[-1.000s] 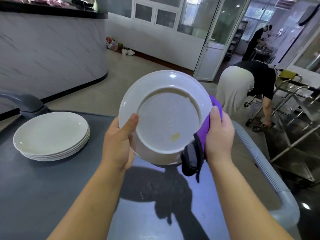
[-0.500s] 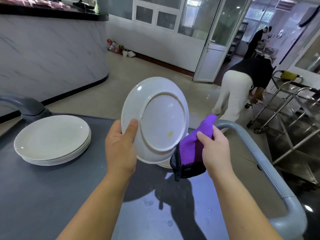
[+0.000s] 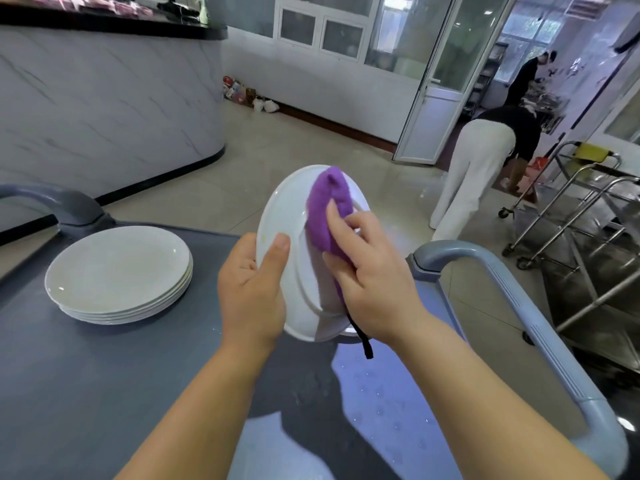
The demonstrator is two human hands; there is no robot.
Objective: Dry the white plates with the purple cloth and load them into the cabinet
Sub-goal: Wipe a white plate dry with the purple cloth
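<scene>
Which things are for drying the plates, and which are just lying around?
For the job:
held plate, gripped by the left hand
purple cloth, pressed on it by the right hand
plate stack on the grey cart

Just lying about:
bags by the far wall
metal trolley
marble counter

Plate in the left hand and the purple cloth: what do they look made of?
The plate looks like glazed ceramic or melamine, I can't tell which: white, smooth sheen, moulded foot ring. The purple cloth is probably microfibre: matte, fuzzy nap, dark edging.
</scene>
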